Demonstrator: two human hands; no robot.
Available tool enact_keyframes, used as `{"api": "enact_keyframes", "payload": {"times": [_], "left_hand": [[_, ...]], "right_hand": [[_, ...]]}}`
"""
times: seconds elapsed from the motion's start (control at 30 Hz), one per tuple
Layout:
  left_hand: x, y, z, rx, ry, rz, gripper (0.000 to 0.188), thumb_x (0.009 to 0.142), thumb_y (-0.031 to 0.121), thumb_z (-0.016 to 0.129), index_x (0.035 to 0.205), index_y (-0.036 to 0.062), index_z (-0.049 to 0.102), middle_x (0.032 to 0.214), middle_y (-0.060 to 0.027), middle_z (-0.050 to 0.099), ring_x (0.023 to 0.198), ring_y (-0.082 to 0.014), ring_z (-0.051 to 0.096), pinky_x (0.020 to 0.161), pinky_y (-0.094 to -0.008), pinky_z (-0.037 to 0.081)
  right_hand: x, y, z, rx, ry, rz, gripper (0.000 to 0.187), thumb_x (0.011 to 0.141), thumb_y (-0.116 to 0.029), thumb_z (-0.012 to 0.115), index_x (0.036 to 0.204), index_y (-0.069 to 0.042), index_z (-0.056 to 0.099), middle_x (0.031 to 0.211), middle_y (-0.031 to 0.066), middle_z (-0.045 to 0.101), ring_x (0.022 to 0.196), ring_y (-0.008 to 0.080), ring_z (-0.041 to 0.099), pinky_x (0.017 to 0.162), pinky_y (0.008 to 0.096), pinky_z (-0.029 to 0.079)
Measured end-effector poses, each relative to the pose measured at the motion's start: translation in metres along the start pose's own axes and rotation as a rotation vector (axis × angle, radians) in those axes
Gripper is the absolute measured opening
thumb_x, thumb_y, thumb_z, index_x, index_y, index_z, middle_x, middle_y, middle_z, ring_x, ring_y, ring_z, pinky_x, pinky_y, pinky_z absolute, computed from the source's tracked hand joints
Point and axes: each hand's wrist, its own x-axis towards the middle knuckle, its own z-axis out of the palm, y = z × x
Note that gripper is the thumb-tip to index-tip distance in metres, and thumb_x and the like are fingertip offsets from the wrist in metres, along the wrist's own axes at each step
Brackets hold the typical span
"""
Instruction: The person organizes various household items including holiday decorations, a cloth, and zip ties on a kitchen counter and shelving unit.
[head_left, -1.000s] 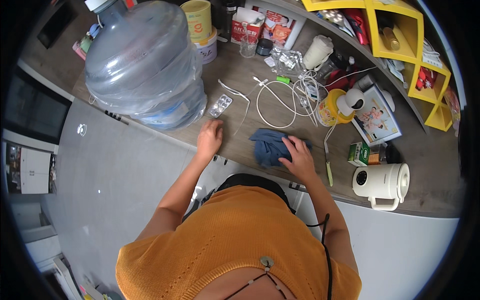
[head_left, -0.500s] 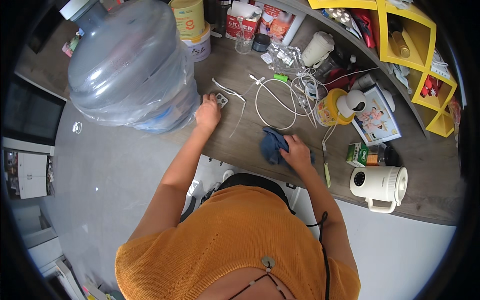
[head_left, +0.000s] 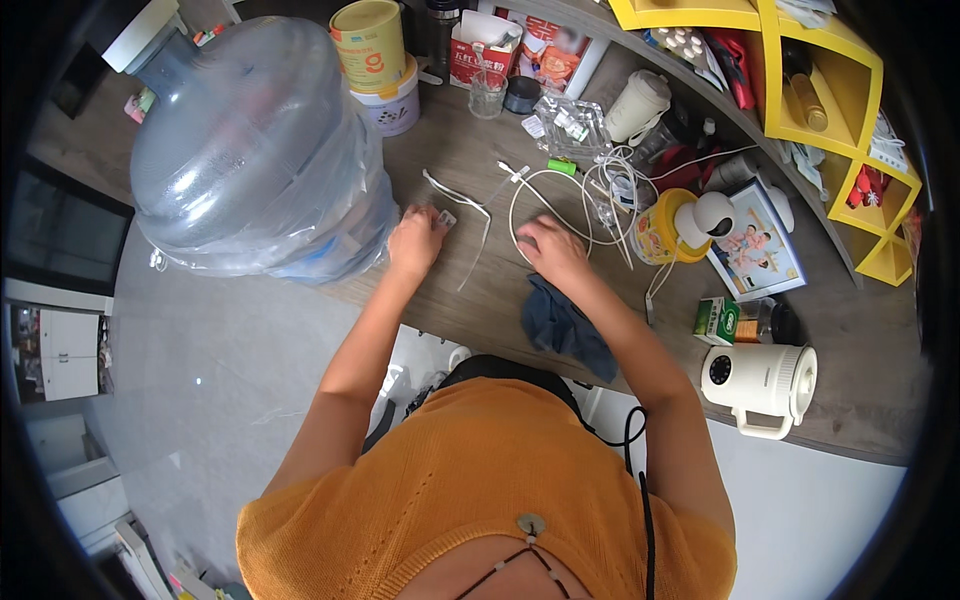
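At the desk's front edge, beside the big water bottle (head_left: 250,150), my left hand (head_left: 416,242) is closed on a small flat whitish piece (head_left: 447,218) that pokes out past the fingers. What kind of thing it is, I cannot make out. My right hand (head_left: 556,252) hovers by the loop of a white cable (head_left: 515,215), its fingers loosely bent and apart, with nothing visible in them. Below that hand a dark blue cloth (head_left: 565,325) lies crumpled, partly over the front edge. A thin white strap (head_left: 455,183) lies between my hands.
Tangled cables surround a yellow tub (head_left: 652,225) and a white camera (head_left: 712,214). A framed photo (head_left: 755,245), a green box (head_left: 716,320) and a white kettle (head_left: 760,380) stand at right. Tins (head_left: 368,45), a glass (head_left: 487,95) and yellow shelves (head_left: 820,90) are farther back.
My right hand has let go of the blue cloth and moved up and left toward the cable. The cloth now lies spread lower. My left hand has shifted slightly, with the whitish piece less visible.
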Motion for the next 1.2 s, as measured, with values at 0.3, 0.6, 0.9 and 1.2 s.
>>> {"api": "enact_keyframes", "payload": {"times": [0.3, 0.6, 0.9, 1.2], "left_hand": [[-0.039, -0.024, -0.02, -0.731, -0.008, -0.25, 0.014, 0.077, 0.015, 0.064, 0.073, 0.0031, 0.058, 0.056, -0.0018, 0.051, 0.052, -0.0126, 0.05, 0.049, -0.0262, 0.039], [-0.061, -0.025, -0.038, -1.282, -0.078, -0.52, 0.019, 0.081, 0.02, 0.062, 0.065, 0.0124, 0.054, 0.055, 0.0063, 0.046, 0.048, -0.0031, 0.04, 0.044, -0.0179, 0.029], [-0.066, 0.015, -0.02, -1.452, -0.28, -0.45, 0.012, 0.082, 0.016, 0.06, 0.073, 0.0102, 0.056, 0.065, 0.0048, 0.055, 0.053, -0.0029, 0.046, 0.048, -0.0169, 0.035], [-0.079, 0.047, 0.009, -1.442, -0.43, -0.565, 0.008, 0.081, 0.017, 0.06, 0.077, 0.0122, 0.056, 0.073, 0.0029, 0.058, 0.065, -0.0048, 0.052, 0.059, -0.0197, 0.04]], "right_hand": [[0.069, -0.026, 0.058, -0.235, 0.154, -0.053, 0.03, 0.072, -0.022, 0.066, 0.096, -0.008, 0.056, 0.099, 0.0104, 0.05, 0.092, 0.0284, 0.054, 0.077, 0.0379, 0.045], [0.048, -0.03, 0.046, 0.062, 0.063, -0.009, 0.016, 0.077, -0.019, 0.061, 0.085, -0.007, 0.055, 0.065, 0.0089, 0.061, 0.064, 0.0239, 0.061, 0.059, 0.0371, 0.049], [-0.034, -0.016, -0.01, 0.728, -0.032, 0.237, 0.018, 0.08, -0.01, 0.058, 0.095, -0.002, 0.054, 0.068, 0.0053, 0.061, 0.048, 0.0076, 0.052, 0.045, 0.0222, 0.043], [-0.143, 0.039, -0.008, 1.051, 0.151, 0.557, 0.018, 0.086, -0.011, 0.05, 0.101, -0.003, 0.053, 0.085, 0.0072, 0.061, 0.07, 0.0123, 0.06, 0.058, 0.022, 0.048]]}}
